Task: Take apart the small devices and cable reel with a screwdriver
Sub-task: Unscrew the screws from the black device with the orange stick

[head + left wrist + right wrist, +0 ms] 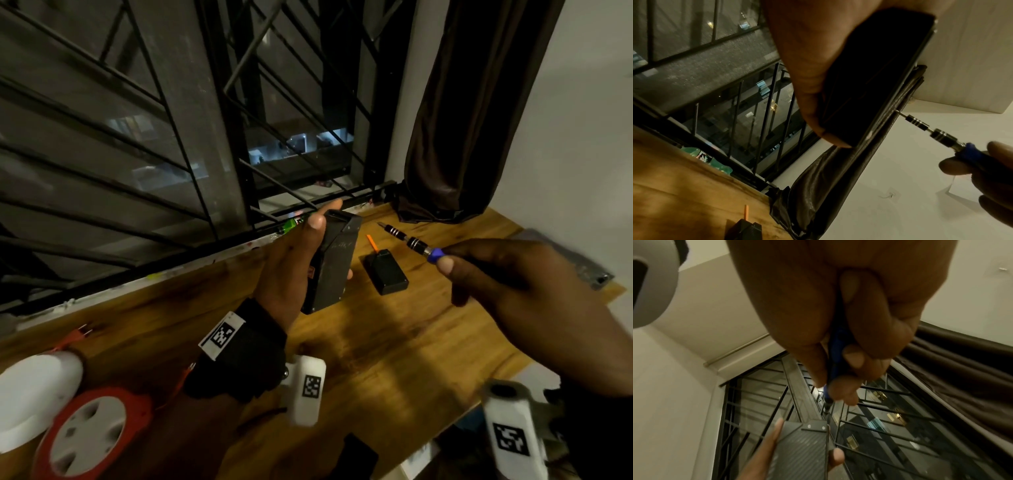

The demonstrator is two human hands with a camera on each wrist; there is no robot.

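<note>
Fingers and thumb of the left hand [294, 260] wrap a flat black device [334, 262], holding it up off the wooden bench [376, 342], tilted, its screwed end facing away from the wrist. Just right of that grip, the right hand [520, 287] pinches the blue handle of a screwdriver [416, 244], whose banded black shaft points toward the device's upper edge; I cannot tell if the tip touches. Below and between the two grips, a smaller black box [386, 271] lies on the bench beside an orange stick [372, 242]. Well left of the left hand sits a red and white cable reel [90, 433].
</note>
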